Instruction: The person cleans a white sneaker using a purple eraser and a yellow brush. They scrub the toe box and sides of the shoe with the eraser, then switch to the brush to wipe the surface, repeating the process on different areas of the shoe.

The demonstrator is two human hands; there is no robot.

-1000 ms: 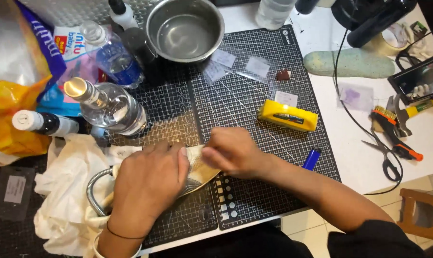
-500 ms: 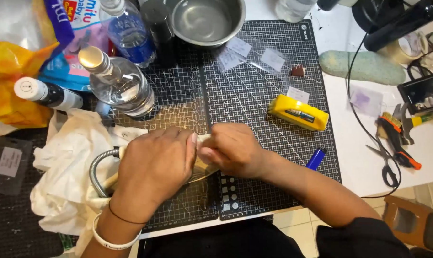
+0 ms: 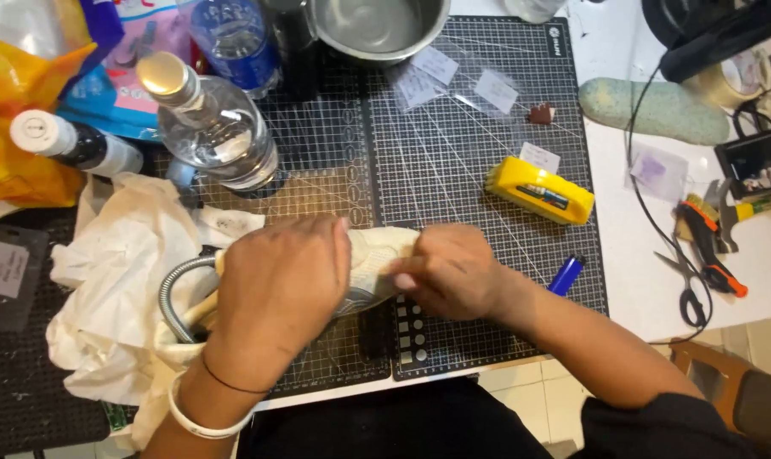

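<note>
A cream-coloured shoe lies on the dark cutting mat, mostly covered by both hands. My left hand presses down over its rear and middle part. My right hand is closed on the front end of the shoe, fingers curled against it. A bendy metal hose curves out from under my left hand, over a crumpled white cloth.
A yellow block and a blue lighter lie right of the hands. Clear bottles, a steel bowl and small plastic bags sit behind. Scissors, a brush, a hammer and a green insole lie at the right.
The view has shifted so the things sit higher in frame. My right hand slid a little rightward along the shoe, showing more of its cream front; my left hand stays pressed on it.
</note>
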